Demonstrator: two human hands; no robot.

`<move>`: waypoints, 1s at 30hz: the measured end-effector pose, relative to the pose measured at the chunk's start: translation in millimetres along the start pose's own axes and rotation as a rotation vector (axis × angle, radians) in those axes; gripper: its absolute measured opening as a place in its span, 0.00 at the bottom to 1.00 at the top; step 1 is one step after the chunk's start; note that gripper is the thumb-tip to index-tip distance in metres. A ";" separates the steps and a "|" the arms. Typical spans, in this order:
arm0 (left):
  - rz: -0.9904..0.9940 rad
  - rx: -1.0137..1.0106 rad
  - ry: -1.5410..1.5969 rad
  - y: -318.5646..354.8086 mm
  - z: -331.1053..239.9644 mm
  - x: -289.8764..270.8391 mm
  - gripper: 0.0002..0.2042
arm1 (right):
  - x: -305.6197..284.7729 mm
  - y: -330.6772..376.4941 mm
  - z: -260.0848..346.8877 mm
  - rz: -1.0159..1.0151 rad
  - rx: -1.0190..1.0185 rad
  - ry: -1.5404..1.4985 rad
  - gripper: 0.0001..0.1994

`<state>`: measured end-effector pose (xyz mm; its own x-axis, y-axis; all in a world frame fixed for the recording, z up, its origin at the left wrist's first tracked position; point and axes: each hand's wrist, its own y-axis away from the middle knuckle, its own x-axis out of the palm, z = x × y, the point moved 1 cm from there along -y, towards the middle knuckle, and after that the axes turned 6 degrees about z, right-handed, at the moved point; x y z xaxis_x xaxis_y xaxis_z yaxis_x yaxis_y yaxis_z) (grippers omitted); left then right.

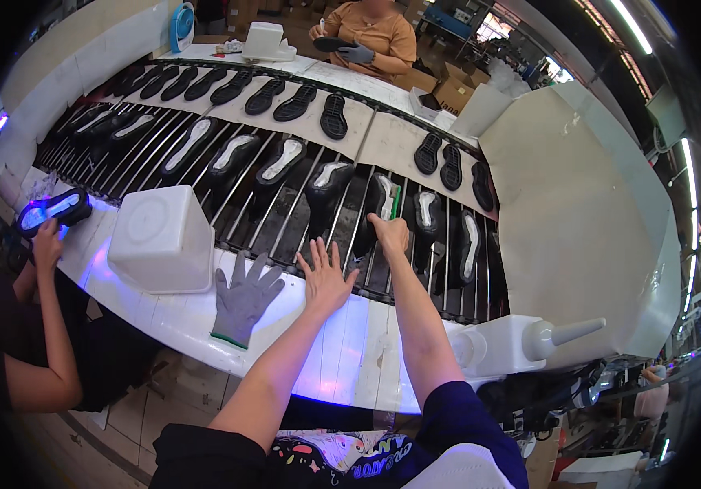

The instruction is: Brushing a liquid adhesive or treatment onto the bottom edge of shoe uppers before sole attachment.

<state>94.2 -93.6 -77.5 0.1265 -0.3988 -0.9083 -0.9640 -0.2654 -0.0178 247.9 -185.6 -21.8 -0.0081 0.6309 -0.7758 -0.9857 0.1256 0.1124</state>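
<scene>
My left hand (325, 276) lies flat with fingers spread on the white ledge (342, 350) at the near edge of the rod conveyor (285, 212). My right hand (389, 232) reaches over the rods and grips a black shoe with a white insole (380, 202), together with a thin green stick. Other black shoes with white insoles (328, 181) sit in a row on the rods to either side.
A grey glove (244, 297) and an upturned white tub (161, 238) lie on the ledge to the left. A white bottle with a nozzle (530, 341) lies at the right. A person at left holds a shoe (53, 210); another person (367, 37) works across the belt.
</scene>
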 end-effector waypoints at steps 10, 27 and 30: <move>-0.062 0.030 0.059 1.8 -5.5 5.6 0.43 | -4.6 47.2 -18.4 -0.147 -0.076 -0.100 0.31; 0.257 0.011 2.081 99.3 -31.9 -36.4 0.32 | -153.7 235.4 -70.2 0.365 -0.404 -0.890 0.35; 0.156 -0.013 2.050 122.7 -29.8 -57.7 0.29 | -184.9 243.7 -107.2 0.409 -0.220 -0.823 0.26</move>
<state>-24.4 -129.3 -14.9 0.0916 -0.6039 0.7918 -0.9901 -0.1399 0.0079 -8.9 -353.8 82.4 -0.3217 0.9468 -0.0106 -0.9429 -0.3193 0.0942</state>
